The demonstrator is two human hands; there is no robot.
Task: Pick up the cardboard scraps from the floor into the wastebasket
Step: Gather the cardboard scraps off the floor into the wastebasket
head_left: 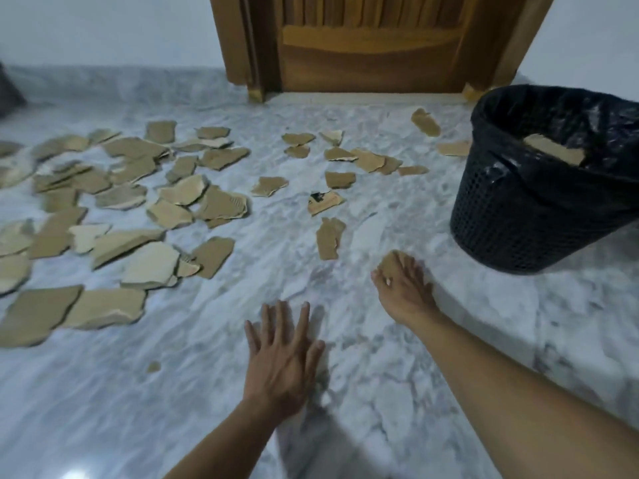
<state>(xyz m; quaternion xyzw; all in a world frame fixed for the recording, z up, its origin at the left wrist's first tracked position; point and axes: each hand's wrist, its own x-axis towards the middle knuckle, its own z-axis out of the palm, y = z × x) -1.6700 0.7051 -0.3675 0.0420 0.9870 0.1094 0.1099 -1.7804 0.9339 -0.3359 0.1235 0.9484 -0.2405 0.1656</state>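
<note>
Several torn brown cardboard scraps (148,198) lie scattered over the marble floor, most of them at the left and middle. A black mesh wastebasket (539,216) with a black liner stands at the right, and one scrap (553,150) lies inside it. My right hand (404,292) reaches down to a small scrap (390,261) in front of the basket, with fingers over it and the thumb at its edge, pinching it. My left hand (281,357) lies flat on the bare floor with its fingers spread and holds nothing.
A wooden door (370,57) in its frame stands at the back, with a white wall on either side. A long scrap (330,238) lies just beyond my right hand. A dark object (8,95) sits at the far left edge.
</note>
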